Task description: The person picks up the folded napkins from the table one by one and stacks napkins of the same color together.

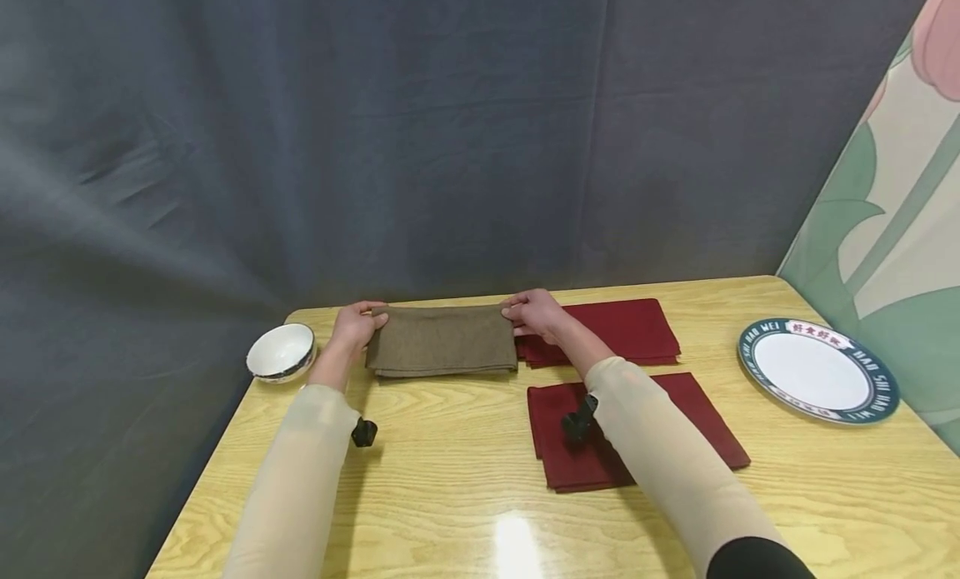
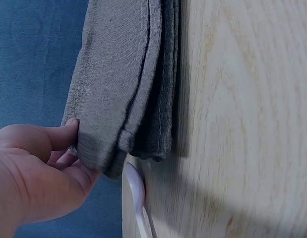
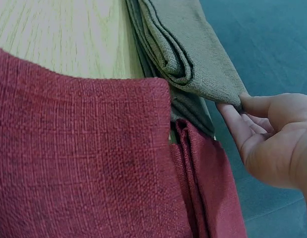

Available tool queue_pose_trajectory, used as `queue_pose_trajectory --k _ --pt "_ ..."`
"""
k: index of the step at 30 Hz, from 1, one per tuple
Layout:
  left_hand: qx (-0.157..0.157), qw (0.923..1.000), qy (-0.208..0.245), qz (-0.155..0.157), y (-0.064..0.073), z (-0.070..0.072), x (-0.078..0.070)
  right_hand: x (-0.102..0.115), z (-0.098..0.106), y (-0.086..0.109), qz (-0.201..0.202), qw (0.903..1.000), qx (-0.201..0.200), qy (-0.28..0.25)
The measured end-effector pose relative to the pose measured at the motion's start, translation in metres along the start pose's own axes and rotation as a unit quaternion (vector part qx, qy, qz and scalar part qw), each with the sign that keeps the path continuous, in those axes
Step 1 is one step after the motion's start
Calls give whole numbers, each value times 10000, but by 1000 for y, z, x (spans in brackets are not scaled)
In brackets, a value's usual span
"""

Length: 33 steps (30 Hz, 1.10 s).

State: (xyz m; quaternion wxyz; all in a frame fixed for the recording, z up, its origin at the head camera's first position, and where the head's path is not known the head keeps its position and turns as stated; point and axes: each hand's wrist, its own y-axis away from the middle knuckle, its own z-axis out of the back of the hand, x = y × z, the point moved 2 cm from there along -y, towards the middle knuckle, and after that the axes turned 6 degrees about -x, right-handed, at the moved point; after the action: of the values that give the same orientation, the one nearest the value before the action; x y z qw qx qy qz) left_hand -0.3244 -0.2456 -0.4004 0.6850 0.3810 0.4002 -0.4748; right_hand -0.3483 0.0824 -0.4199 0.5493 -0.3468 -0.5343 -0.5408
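Note:
A folded brown cloth (image 1: pixel 442 339) lies near the table's back edge, with my two hands at its far corners. My left hand (image 1: pixel 356 325) pinches the left corner between thumb and fingers, and the left wrist view shows this hand (image 2: pixel 49 168) at the cloth's end (image 2: pixel 108 89). On the other side my right hand (image 1: pixel 536 314) pinches the right corner, thumb on top and fingers beneath, as the right wrist view shows (image 3: pixel 272 134). Under the lifted cloth end (image 3: pixel 208 64), more dark folded layers (image 3: pixel 188 109) show.
Two folded dark red cloths lie on the right, one at the back (image 1: pixel 630 329) and one nearer (image 1: pixel 697 421) under my right forearm. A white bowl (image 1: pixel 281 351) stands at the left edge, a white spoon (image 2: pixel 136 186) near my left hand, a green-rimmed plate (image 1: pixel 813 371) far right.

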Motion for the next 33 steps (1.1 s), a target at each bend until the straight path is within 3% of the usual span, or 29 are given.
queue_pose_trajectory --k 10,28,33 --pt "-134 9997 162 -157 -5 -10 8 -5 -7 -4 -78 9998 -141 73" --pt "-199 9968 689 367 -4 -7 13 -8 2 -7 -126 9981 -282 -525" --pt "-176 9978 531 347 -3 -1 13 -10 9 -3 -129 9979 -238 -585"
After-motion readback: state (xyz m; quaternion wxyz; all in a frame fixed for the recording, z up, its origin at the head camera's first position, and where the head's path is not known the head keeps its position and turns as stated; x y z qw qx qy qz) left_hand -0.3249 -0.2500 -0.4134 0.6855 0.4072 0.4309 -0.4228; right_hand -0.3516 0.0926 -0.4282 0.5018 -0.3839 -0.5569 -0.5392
